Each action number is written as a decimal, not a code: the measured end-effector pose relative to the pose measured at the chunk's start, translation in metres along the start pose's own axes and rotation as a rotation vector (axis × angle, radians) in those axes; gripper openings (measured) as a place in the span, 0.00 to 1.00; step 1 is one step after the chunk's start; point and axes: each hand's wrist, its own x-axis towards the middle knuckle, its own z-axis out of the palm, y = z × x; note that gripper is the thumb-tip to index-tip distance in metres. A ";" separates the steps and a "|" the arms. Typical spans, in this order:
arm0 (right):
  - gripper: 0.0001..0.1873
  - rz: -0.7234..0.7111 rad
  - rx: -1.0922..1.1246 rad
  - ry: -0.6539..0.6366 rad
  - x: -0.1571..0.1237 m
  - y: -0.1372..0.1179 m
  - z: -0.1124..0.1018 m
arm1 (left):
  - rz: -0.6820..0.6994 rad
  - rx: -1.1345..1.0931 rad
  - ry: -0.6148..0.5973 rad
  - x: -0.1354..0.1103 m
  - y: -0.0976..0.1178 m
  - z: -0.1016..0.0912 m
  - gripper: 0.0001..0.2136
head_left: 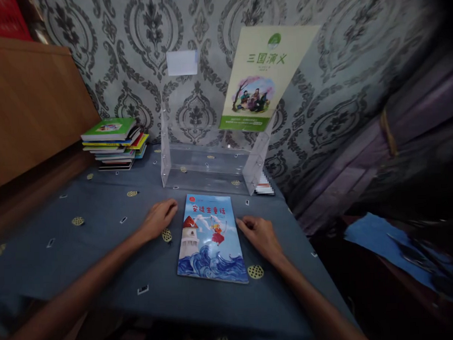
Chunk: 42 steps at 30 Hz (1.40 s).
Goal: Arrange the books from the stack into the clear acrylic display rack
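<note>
A closed picture-cover book point(213, 237) lies flat on the cloth-covered table, its light-blue front showing a lighthouse, a small figure and dark-blue waves. To its left rests my left hand point(160, 218), fingers curled in and holding nothing, apart from the cover. My right hand point(260, 233) is on the opposite side, close to the book's right edge, also loosely closed with no object visible in it. Behind the book stands a clear acrylic book stand point(207, 163). A cream and green book point(256, 79) with a painted scene is propped upright at the stand's right side.
A stack of books point(114, 141) sits at the back left, beside a wooden cabinet point(34, 107). A white label point(181, 62) shows above the stand, before patterned wallpaper. Purple curtains point(359, 150) hang on the right, beyond the table's edge, with blue cloth point(385, 248) lower down.
</note>
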 end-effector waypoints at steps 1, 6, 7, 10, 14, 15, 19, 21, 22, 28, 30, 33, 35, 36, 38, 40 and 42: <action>0.29 -0.009 -0.028 0.014 0.000 0.000 0.001 | 0.043 0.038 0.010 0.004 0.000 0.003 0.12; 0.26 -0.124 -0.142 0.060 0.003 -0.011 0.006 | 0.208 0.159 0.088 0.030 -0.002 0.022 0.13; 0.25 -0.176 -0.144 0.058 0.005 -0.014 0.007 | 0.218 0.175 0.096 0.035 -0.004 0.024 0.13; 0.18 -0.362 -0.120 0.039 0.014 -0.027 0.013 | 0.228 0.203 0.075 0.045 -0.009 0.029 0.12; 0.14 -0.587 -0.108 -0.084 0.031 -0.046 0.026 | 0.247 0.161 0.079 0.045 -0.019 0.035 0.12; 0.15 -0.624 -0.114 -0.118 0.036 -0.050 0.030 | 0.249 0.147 0.085 0.044 -0.022 0.036 0.13; 0.18 -0.680 -0.145 -0.211 0.053 -0.064 0.052 | 0.226 0.060 0.096 0.041 -0.028 0.038 0.16; 0.19 -0.682 -0.163 -0.248 0.061 -0.070 0.063 | 0.198 -0.001 0.112 0.040 -0.029 0.038 0.19; 0.20 -0.678 -0.172 -0.260 0.064 -0.072 0.067 | 0.186 -0.028 0.117 0.040 -0.030 0.038 0.21; 0.20 -0.639 -0.185 -0.283 0.075 -0.076 0.078 | 0.152 -0.093 0.117 0.042 -0.034 0.039 0.23; 0.19 -0.626 -0.180 -0.282 0.075 -0.075 0.078 | 0.161 -0.091 0.117 0.043 -0.036 0.040 0.23; 0.20 -0.597 -0.178 -0.279 0.074 -0.073 0.074 | 0.180 -0.067 0.116 0.042 -0.037 0.040 0.22; 0.20 -0.580 -0.175 -0.271 0.072 -0.069 0.070 | 0.183 -0.044 0.122 0.041 -0.037 0.040 0.21; 0.19 -0.576 -0.171 -0.264 0.071 -0.067 0.068 | 0.182 -0.036 0.122 0.041 -0.037 0.040 0.21; 0.19 -0.567 -0.167 -0.246 0.069 -0.059 0.061 | 0.182 -0.027 0.118 0.040 -0.035 0.039 0.21; 0.19 -0.551 -0.175 -0.234 0.066 -0.049 0.054 | 0.187 -0.023 0.114 0.040 -0.033 0.038 0.20; 0.19 -0.527 -0.189 -0.223 0.062 -0.037 0.047 | 0.194 -0.017 0.112 0.040 -0.033 0.037 0.19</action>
